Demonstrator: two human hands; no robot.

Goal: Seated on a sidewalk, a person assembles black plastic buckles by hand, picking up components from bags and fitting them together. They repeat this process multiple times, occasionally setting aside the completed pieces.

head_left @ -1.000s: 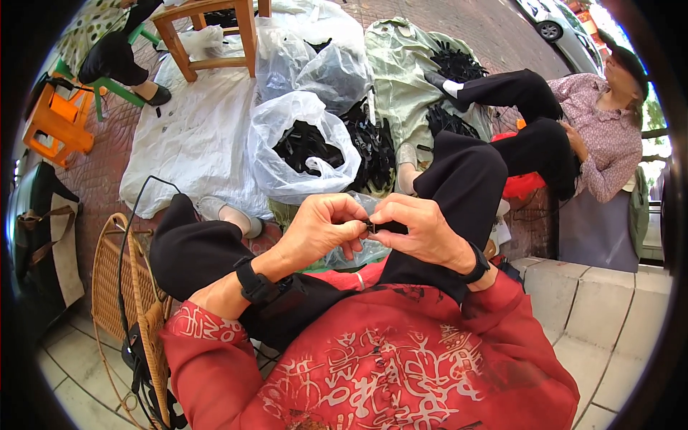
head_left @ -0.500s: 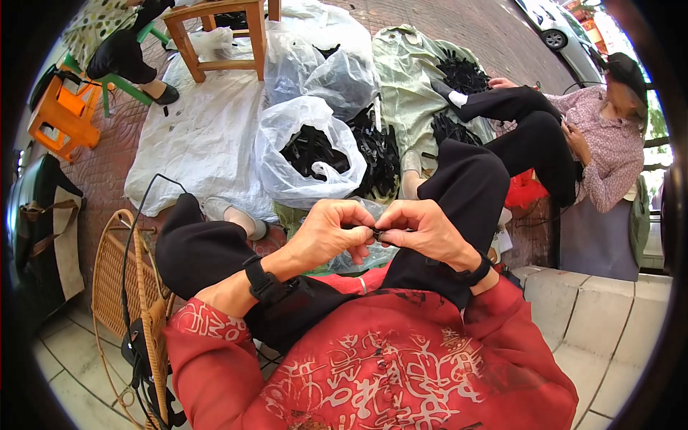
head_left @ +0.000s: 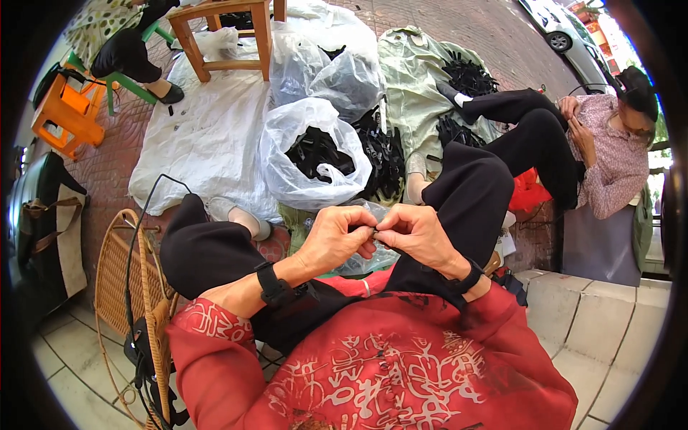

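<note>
The left hand (head_left: 335, 235) and the right hand (head_left: 417, 231) pinch 1 small black piece (head_left: 375, 231) between their almost-meeting fingertips, equally near it, long axis hidden, on the near side of the translucent white plastic bag (head_left: 301, 190).

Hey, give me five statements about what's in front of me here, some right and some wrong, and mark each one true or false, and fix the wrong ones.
1. The left hand and right hand meet at a small dark item. True.
2. The open plastic bag is filled with red pieces. False: the pieces inside are black.
3. A black band is on the left wrist. True.
4. The wicker chair stands to the person's right. False: it is on the person's left.
5. The co-worker at the right wears a dark cap. True.
</note>
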